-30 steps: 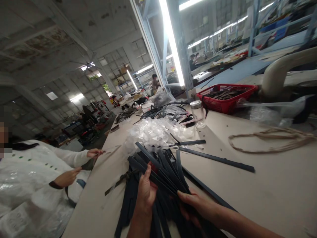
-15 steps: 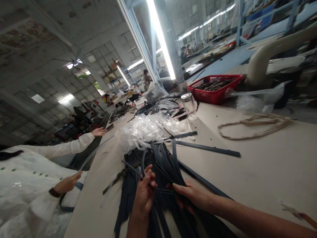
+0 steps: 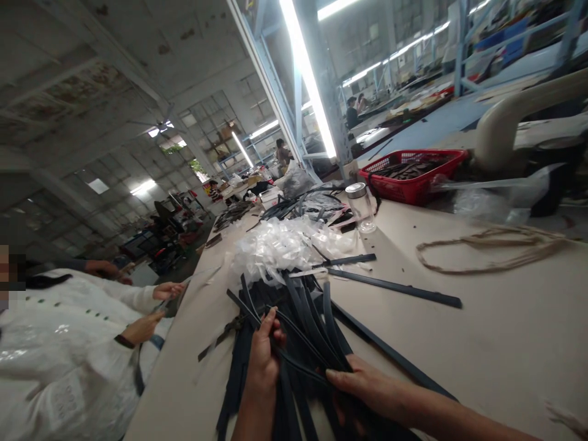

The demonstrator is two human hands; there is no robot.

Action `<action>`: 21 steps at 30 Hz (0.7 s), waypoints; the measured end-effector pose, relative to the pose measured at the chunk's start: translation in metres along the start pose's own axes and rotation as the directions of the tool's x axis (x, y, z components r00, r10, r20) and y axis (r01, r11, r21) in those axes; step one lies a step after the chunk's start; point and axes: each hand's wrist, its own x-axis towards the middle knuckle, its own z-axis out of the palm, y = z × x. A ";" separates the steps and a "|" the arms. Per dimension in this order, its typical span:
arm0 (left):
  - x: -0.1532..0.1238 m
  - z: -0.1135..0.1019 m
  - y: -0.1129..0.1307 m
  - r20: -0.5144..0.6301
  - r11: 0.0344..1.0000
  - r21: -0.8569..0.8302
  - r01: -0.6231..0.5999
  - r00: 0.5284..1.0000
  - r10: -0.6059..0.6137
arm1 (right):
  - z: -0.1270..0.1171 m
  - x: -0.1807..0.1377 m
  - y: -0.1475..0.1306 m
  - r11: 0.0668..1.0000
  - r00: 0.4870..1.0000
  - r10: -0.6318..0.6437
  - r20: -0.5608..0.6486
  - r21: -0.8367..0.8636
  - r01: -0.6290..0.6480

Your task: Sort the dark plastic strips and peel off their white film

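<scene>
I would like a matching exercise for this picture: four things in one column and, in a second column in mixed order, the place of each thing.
Things
1. red plastic mesh basket
2. clear glass jar with a metal lid
3. tan loop of cord
4. bundle of dark blue flat straps

Places
a. gripped by the left hand and right hand
b. lying alone on the bare beige table, at the right
c. at the far edge, holding dark pieces
d. upright, near the basket

Pairs: 1-c, 2-d, 3-b, 4-a
</scene>
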 end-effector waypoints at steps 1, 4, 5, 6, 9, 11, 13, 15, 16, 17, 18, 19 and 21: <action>0.006 0.002 0.004 -0.033 1.000 -0.018 -0.012 0.999 0.012 | 0.001 -0.001 -0.001 0.999 1.000 0.030 -0.005 0.018 -0.029; 0.018 0.006 0.010 -0.098 0.998 -0.051 -0.042 0.994 0.037 | 0.003 -0.003 -0.002 0.996 0.997 0.074 -0.016 0.056 -0.073; 0.020 0.007 0.008 -0.106 0.997 -0.054 -0.046 0.994 0.040 | 0.003 -0.003 -0.003 0.997 0.998 0.066 -0.021 0.049 -0.065; 0.020 0.007 0.005 -0.107 0.998 -0.052 -0.047 0.993 0.041 | 0.004 -0.003 -0.003 0.998 0.998 0.051 -0.032 0.034 -0.050; 0.011 0.004 -0.008 -0.092 0.999 -0.025 -0.037 0.995 0.034 | 0.006 -0.004 -0.003 1.000 0.998 0.004 -0.059 -0.019 -0.005; 0.001 -0.002 -0.017 -0.097 1.000 -0.005 -0.028 0.995 0.027 | 0.007 -0.004 -0.003 0.999 0.997 -0.021 -0.071 -0.048 0.018; -0.009 -0.007 -0.025 -0.117 1.000 0.009 -0.028 0.993 0.029 | 0.008 -0.005 -0.004 0.998 0.996 -0.022 -0.083 -0.064 0.017; -0.020 -0.012 -0.032 -0.116 0.999 0.006 -0.031 0.993 0.032 | 0.009 -0.006 -0.006 0.996 0.996 -0.025 -0.083 -0.091 0.017; -0.025 -0.013 -0.036 -0.100 1.000 -0.003 -0.028 0.995 0.028 | 0.008 -0.006 -0.008 0.992 0.996 -0.049 -0.079 -0.122 0.040; -0.029 -0.014 -0.039 -0.072 1.000 -0.015 -0.019 0.997 0.018 | 0.008 -0.007 -0.009 0.983 0.993 -0.094 -0.072 -0.164 0.082; -0.034 -0.014 -0.043 -0.039 1.000 -0.028 -0.005 0.999 0.004 | 0.008 -0.007 -0.011 0.968 0.986 -0.152 -0.063 -0.212 0.136; -0.038 -0.014 -0.046 -0.007 0.999 -0.042 0.012 1.000 -0.012 | 0.008 -0.007 -0.012 0.948 0.977 -0.205 -0.053 -0.257 0.185; -0.044 -0.012 -0.053 0.025 0.997 -0.070 0.040 0.999 -0.038 | 0.007 -0.007 -0.012 0.926 0.967 -0.251 -0.050 -0.304 0.225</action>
